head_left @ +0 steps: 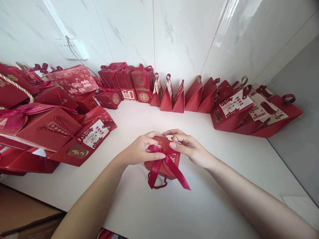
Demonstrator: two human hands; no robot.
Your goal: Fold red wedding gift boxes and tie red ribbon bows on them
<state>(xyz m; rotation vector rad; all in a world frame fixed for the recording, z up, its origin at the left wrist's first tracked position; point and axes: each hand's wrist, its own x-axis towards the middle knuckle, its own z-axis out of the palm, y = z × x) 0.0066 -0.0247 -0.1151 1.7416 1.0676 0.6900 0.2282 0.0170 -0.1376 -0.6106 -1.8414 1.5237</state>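
Note:
A red gift box (159,167) with pale lettering is between my two hands over the middle of the white table. A shiny crimson ribbon (175,171) is tied in a bow on its top, its two tails hanging toward me. Below the box dangles a dark red cord handle (160,184). My left hand (143,149) grips the box from the left, its thumb lying on the ribbon's knot. On the right, my right hand (188,147) has its fingers curled at the box's far right edge, thumb and fingertips close to the ribbon loop. The box's far side is partly hidden by my fingers.
Red gift boxes and bags (50,126) are heaped at the left. Ribboned boxes (127,79) and small triangular bags (171,96) line the tiled wall. More tagged bags (256,109) lean at the right. A wall socket (71,49) and cardboard (22,212) are also visible.

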